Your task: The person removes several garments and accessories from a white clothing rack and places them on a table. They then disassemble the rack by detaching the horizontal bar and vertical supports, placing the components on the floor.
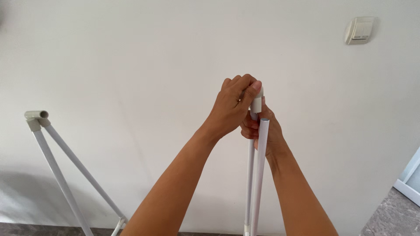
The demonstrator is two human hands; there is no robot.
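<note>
Left hand [229, 107] clamped on grey connector [257, 101], seating it atop white tube [250, 175]. Right hand [267, 131] closed around tubes, steadying them upright. Assembled frame [57, 166] at 9 o'clock.

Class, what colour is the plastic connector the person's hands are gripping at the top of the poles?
The connector is off-white, a pale cream, seen best in the head view.

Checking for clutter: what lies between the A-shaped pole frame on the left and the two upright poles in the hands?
In the head view, only bare white wall and the left forearm lie between frame and poles.
</note>
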